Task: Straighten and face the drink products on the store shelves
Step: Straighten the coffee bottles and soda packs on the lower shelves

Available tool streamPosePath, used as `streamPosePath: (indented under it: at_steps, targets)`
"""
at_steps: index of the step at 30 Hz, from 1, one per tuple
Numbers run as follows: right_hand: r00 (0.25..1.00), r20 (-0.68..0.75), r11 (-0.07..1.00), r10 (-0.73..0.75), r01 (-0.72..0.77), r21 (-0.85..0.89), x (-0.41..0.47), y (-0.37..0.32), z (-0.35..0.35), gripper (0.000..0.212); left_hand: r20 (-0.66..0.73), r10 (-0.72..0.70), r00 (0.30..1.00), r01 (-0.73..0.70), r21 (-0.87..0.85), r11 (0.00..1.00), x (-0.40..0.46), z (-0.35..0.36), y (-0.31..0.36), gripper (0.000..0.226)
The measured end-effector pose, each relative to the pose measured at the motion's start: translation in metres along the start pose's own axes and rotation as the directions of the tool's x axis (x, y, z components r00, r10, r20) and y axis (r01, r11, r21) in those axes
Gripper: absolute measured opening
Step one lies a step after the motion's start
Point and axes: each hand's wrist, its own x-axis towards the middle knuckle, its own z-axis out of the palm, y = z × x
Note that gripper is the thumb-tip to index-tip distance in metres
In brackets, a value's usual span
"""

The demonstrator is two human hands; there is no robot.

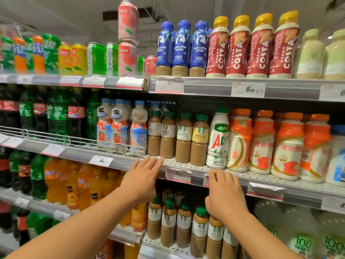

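Blurred at far left, soda bottles hard to read. Left hand reaching up, fingers straight, holding nothing, tips at middle shelf edge below the Starbucks bottles. Right hand loosely spread, empty, fingertips near the price rail, under the AD bottle.

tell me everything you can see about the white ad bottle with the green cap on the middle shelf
The AD bottle is white plastic with a green cap, a green logo patch, big red "AD" letters and a ribbed base. It stands upright at the shelf's front edge, between a cheese latte bottle and an orange-topped bottle. The right hand reaches just below it, seemingly not touching.
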Motion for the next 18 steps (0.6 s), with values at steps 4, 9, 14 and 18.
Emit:
streamPosePath:
  at_steps: [4,9,14,18]
  targets:
    - [0.997,0.071,1.000,0.018,-0.017,-0.018,0.012,-0.006,-0.016,0.051,0.006,-0.122,0.993,0.122,0.027,0.992,0.000,-0.015,-0.038,0.091]
    - [0.993,0.094,0.988,-0.068,0.054,0.143,0.028,-0.046,-0.011,0.072,0.042,-0.199,0.979,0.197,0.043,0.980,-0.008,-0.009,-0.098,0.093]
    - [0.986,0.057,0.954,-0.159,0.138,0.264,0.050,-0.128,0.002,0.070,0.062,-0.120,0.991,0.115,0.074,0.991,-0.020,0.014,-0.155,0.096]
    - [0.984,0.012,0.948,-0.179,0.170,0.268,0.072,-0.195,0.008,0.072,0.054,0.018,0.998,-0.018,0.016,1.000,-0.025,0.032,-0.198,0.108]
